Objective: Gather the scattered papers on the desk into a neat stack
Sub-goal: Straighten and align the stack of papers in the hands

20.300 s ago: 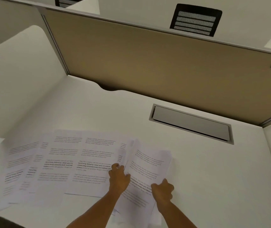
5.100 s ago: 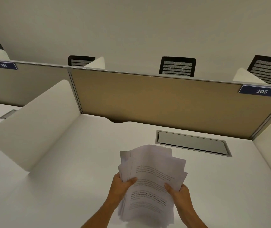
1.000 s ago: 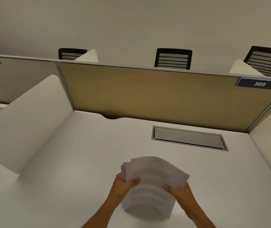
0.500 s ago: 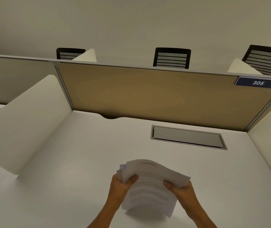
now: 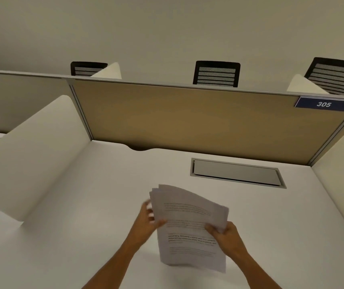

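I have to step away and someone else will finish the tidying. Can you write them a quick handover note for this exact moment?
Right hand: grips the right edge of the papers, thumb on top.
Left hand: at the left edge of the bundle, thumb on the top sheet; it is blurred, so how firmly it holds is unclear.
Papers: all in one bundle, held over the desk, bowed upward in the middle, far-left corners fanned out and not lined up.
Done: no loose sheets show on the desk.
Left: square the edges, probably by tapping the bundle on the desk, then lay it down flat.
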Demonstrator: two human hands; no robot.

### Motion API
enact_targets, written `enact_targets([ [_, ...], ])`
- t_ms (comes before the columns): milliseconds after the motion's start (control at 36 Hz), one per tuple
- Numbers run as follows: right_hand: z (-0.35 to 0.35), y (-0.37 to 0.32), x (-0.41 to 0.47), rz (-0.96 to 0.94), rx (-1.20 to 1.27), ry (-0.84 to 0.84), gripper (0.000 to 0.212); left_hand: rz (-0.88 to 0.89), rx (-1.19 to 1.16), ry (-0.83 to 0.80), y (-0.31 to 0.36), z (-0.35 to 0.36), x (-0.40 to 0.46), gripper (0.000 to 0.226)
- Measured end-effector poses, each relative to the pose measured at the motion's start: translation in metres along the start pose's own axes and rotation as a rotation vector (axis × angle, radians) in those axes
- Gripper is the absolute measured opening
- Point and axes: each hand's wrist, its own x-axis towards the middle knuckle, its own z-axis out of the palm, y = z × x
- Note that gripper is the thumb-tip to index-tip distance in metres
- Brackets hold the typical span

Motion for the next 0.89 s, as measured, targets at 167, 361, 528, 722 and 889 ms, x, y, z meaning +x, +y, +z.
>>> enact_targets([
  [167, -0.017, -0.053, 0.010, -0.150, -0.357, -0.136, 0.016, 0.469, 0.600, 0.129, 0.053, -0.013, 0.015, 0.110],
  [361, -0.019, -0.097, 0.008, -0.236, -0.750, -0.284, 0.027, 0.289, 0.699, -0.311, 0.082, 0.014, 0.018, 0.010],
  [528, -0.063, -0.076, 0.008, -0.126, -0.749, -0.273, 0.031, 0.119, 0.331, -0.103, 0.052, 0.007, 0.009, 0.003],
  [722, -0.111, -0.015, -0.001, -0.042, -0.179, -0.246, 0.027, -0.074, 0.090, 0.021, 0.009, -0.009, -0.001, 0.034],
  [889, -0.076, 0.024, -0.014, 0.029, 0.298, -0.212, 0.052, -0.104, 0.008, 0.034, -0.011, -0.012, 0.002, 0.041],
])
